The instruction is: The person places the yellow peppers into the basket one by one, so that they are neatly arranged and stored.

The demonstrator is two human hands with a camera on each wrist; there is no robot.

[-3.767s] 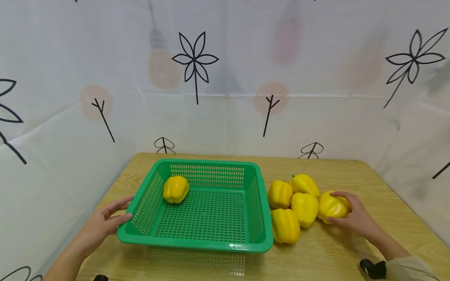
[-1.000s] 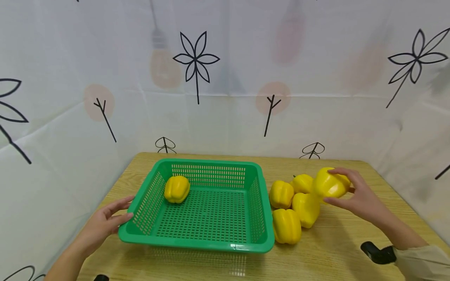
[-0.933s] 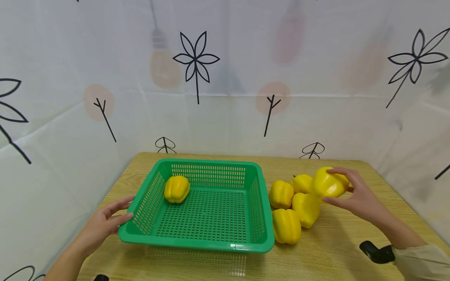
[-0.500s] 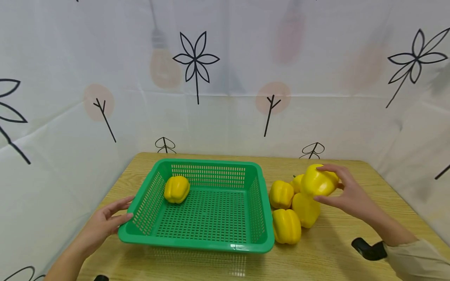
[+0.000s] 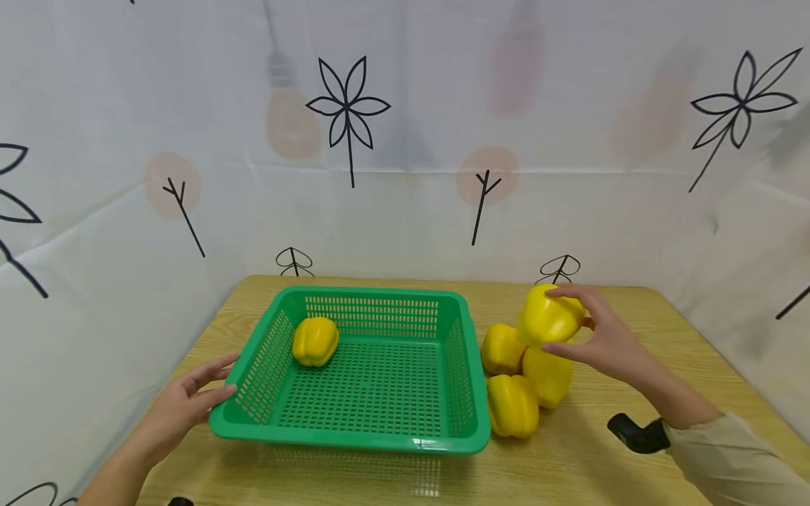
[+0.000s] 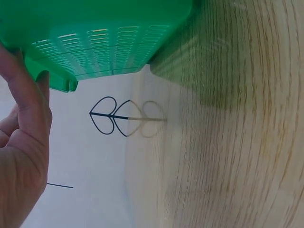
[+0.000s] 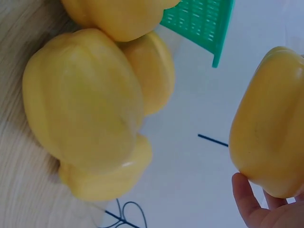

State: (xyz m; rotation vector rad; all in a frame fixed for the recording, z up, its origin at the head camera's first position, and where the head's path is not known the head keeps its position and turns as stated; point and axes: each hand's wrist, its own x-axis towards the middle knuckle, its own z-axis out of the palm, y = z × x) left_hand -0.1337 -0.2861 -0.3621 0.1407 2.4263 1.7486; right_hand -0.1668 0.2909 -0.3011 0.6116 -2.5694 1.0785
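Observation:
My right hand (image 5: 601,337) holds a yellow bell pepper (image 5: 547,316) above the other peppers, with the thumb below it and fingers over its top. In the right wrist view this held pepper (image 7: 270,123) is clear of the rest, fingertips at its lower end. My left hand (image 5: 174,411) grips the left rim of a green plastic basket (image 5: 354,441); the left wrist view shows its fingers (image 6: 28,95) at the rim from outside. One yellow bell pepper (image 5: 316,341) lies inside the basket, towards the back left.
Several yellow bell peppers (image 5: 547,379) cluster on the wooden table (image 5: 633,450) against the basket's right side; the held one hides the rearmost in the head view. A white printed cloth (image 5: 405,225) hangs behind the table. A black device (image 5: 639,433) sits at my right wrist.
My right hand has lifted the rightmost pepper from the table and carried it left and upward over the cluster. My left hand, the basket and the pepper inside have stayed in place.

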